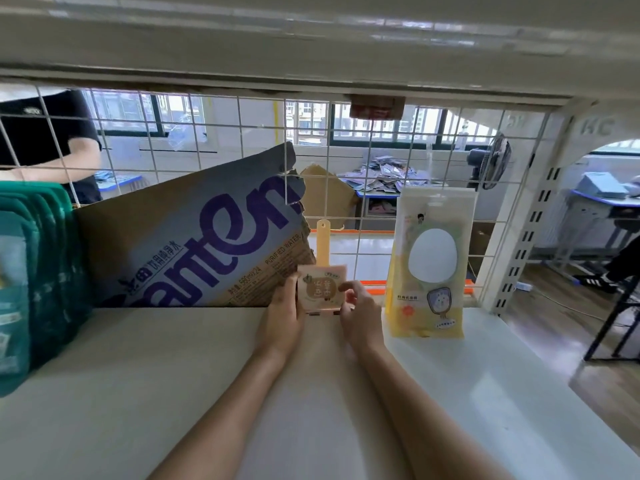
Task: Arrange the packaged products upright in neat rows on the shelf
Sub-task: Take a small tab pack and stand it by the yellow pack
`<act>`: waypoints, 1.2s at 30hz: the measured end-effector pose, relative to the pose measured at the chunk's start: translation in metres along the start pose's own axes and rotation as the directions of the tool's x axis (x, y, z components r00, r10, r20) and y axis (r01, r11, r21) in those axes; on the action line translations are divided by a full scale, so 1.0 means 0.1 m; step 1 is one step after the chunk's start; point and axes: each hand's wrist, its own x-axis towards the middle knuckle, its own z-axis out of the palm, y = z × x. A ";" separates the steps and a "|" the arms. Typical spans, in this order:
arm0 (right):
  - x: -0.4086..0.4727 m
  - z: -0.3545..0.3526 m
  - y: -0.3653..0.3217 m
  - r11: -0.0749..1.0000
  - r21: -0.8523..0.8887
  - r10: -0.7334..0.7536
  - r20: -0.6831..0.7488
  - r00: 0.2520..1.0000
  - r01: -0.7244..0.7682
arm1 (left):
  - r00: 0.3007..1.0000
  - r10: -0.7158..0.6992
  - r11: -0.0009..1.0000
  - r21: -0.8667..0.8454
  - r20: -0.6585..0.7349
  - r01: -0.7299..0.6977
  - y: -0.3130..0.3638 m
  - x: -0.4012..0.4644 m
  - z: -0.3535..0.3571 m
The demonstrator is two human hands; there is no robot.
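A small pink packaged product (320, 288) with a yellow hanging tab stands upright at the back of the white shelf (173, 375), near the wire grid. My left hand (285, 313) grips its left edge and my right hand (358, 311) pinches its right edge. To the right, a taller yellow and clear packet (429, 265) stands upright against the grid, apart from my hands. Several green packets (38, 271) stand in a row at the far left.
A torn cardboard water carton panel (194, 237) leans against the wire grid back (381, 150) between the green packets and the pink product. The upper shelf's underside (311, 46) hangs overhead. A person in black stands behind the grid at upper left. The shelf upright (526, 230) is at right.
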 end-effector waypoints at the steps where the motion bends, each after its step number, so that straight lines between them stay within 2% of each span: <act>1: 0.00 -0.01 0.00 1.000 0.000 0.001 0.004 1.000 -0.001 | 1.000 0.000 1.000 0.001 0.001 0.000 0.00 0.00 0.00; 17: -0.09 -0.05 -0.08 0.998 -0.053 -0.034 -0.048 0.998 0.032 | 1.000 -0.026 0.993 0.117 -0.018 0.028 0.09 -0.04 -0.05; 22: -0.23 -0.08 -0.17 0.997 -0.080 0.001 -0.084 0.996 -0.008 | 0.997 -0.076 0.988 0.139 0.023 0.073 0.14 -0.16 -0.17; 25: -0.42 -0.14 -0.29 0.993 -0.117 0.027 0.019 0.999 -0.025 | 0.994 -0.079 0.974 0.216 0.075 0.061 0.22 -0.29 -0.32; 29: -0.70 -0.22 -0.55 0.986 -0.165 -0.003 0.173 0.985 0.032 | 0.987 -0.047 0.951 0.310 0.152 -0.002 0.32 -0.49 -0.64; 33: -0.84 -0.28 -0.95 0.978 -0.169 -0.058 0.335 0.940 0.120 | 0.990 -0.060 0.914 0.406 0.131 0.001 0.48 -0.75 -1.19; 36: -0.96 -0.19 -1.31 0.957 -0.158 -0.149 0.455 0.878 0.244 | 0.995 -0.063 0.875 0.484 0.076 0.019 0.46 -0.93 -1.67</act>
